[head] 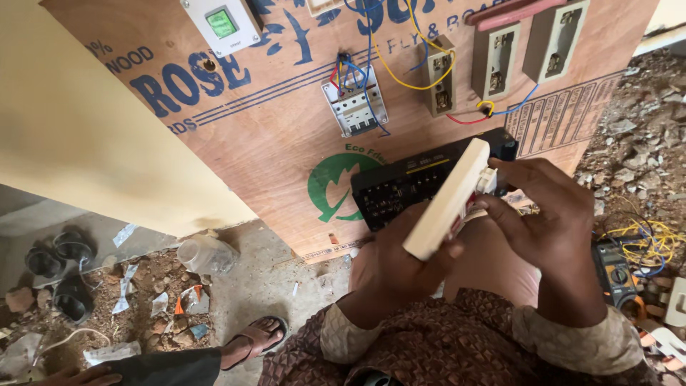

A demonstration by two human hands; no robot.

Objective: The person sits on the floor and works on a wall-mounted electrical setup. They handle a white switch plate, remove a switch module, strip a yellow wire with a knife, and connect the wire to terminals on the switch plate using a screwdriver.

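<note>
Before the plywood board, both hands, left and right, clasp a cream switch box.

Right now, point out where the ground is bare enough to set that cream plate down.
Bare concrete floor runs between the clear plastic bottle and the leaning plywood board. Left of the bottle, paper scraps crowd the dirt. Right of the board lie rubble, yellow wire coils and an orange-black meter.

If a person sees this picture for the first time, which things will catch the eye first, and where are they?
At centre, the left hand and the right hand hold a cream rectangular casing tilted between them. Behind it leans a plywood board carrying a breaker with red, yellow and blue wires. A sandalled foot rests on the littered ground at lower left.
</note>
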